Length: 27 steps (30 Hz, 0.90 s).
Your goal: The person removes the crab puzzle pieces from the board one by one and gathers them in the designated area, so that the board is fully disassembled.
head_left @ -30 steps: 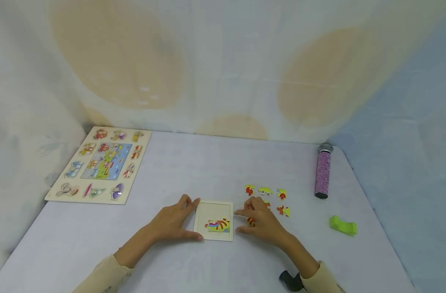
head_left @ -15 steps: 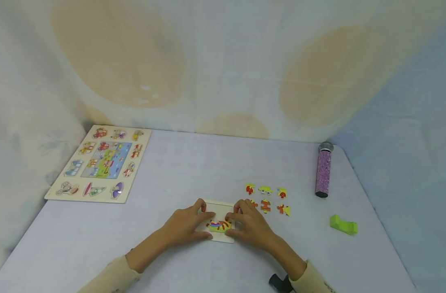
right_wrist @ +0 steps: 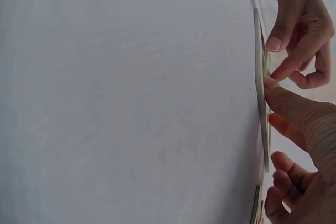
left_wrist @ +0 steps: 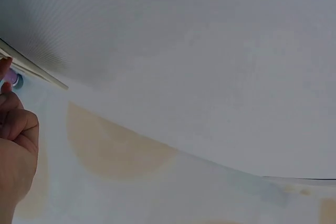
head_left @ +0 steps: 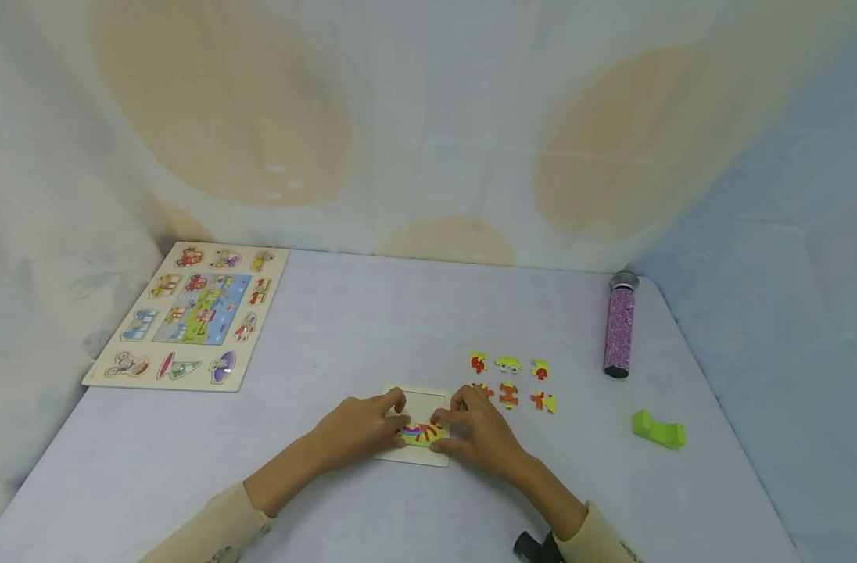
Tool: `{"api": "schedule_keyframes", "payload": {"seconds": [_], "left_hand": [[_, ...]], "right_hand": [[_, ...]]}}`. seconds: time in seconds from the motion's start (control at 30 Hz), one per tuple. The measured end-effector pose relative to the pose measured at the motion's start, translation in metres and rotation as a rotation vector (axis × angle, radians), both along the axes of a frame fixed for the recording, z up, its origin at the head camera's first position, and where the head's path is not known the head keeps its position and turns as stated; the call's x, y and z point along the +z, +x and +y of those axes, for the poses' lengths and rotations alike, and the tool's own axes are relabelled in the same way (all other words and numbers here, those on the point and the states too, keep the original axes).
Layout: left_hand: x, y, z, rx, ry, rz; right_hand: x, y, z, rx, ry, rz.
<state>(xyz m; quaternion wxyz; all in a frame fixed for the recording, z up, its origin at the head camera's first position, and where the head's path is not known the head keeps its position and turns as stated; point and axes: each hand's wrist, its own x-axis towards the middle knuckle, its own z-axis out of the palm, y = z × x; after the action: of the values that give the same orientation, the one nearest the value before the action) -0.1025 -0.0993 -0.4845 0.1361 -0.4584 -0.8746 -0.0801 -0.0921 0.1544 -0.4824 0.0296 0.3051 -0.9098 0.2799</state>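
Observation:
A small light wooden puzzle frame point(head_left: 392, 455) lies flat on the table in front of me. Low inside it sit joined jigsaw pieces point(head_left: 421, 435), yellow with a rainbow and red stripes. My left hand point(head_left: 361, 428) pinches their left end between thumb and index finger. At their right end my right hand point(head_left: 486, 434) does likewise; its fingers hide part of that end. Both hands point(right_wrist: 307, 30) meet over the thin frame point(right_wrist: 260, 77) in the right wrist view. The left wrist view catches only part of the left hand point(left_wrist: 16, 145), fingers bent, beside the frame's edge point(left_wrist: 39, 69).
Several loose jigsaw pieces point(head_left: 509, 393) lie in rows right of the frame, one partly behind the right hand. Farther right are a purple glittery microphone-like tube point(head_left: 619, 328) and a green curved block point(head_left: 658, 430). A large picture puzzle board point(head_left: 252, 344) lies at the back left.
Both hands have moved inward from the frame's sides onto the joined pieces. In the last half second the left thumb and index finger have drawn closer together; the right hand has barely moved.

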Motion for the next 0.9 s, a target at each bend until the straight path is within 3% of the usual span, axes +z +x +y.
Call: {"api": "schedule_keyframes", "payload": {"seconds": [0.23, 0.43, 0.53, 0.63, 0.77, 0.9], "left_hand": [[0.011, 0.002, 0.006, -0.022, -0.084, 0.097], [0.032, 0.004, 0.010, -0.002, -0.143, 0.122], [0.032, 0.002, 0.004, 0.022, -0.122, 0.058], [0.023, 0.000, -0.004, 0.054, -0.098, -0.038], [0.013, -0.002, -0.015, 0.132, -0.075, -0.180], [0.009, -0.002, -0.022, 0.210, -0.043, -0.303]], "right_hand": [[0.001, 0.000, -0.001, -0.015, 0.006, -0.009], [0.001, 0.000, -0.002, -0.027, 0.015, -0.014], [0.001, 0.001, -0.002, -0.033, 0.035, -0.008], [0.001, 0.001, -0.003, -0.035, 0.057, 0.003], [0.006, 0.002, -0.009, -0.031, 0.083, 0.001], [0.009, 0.001, -0.021, -0.011, 0.132, -0.007]]}}
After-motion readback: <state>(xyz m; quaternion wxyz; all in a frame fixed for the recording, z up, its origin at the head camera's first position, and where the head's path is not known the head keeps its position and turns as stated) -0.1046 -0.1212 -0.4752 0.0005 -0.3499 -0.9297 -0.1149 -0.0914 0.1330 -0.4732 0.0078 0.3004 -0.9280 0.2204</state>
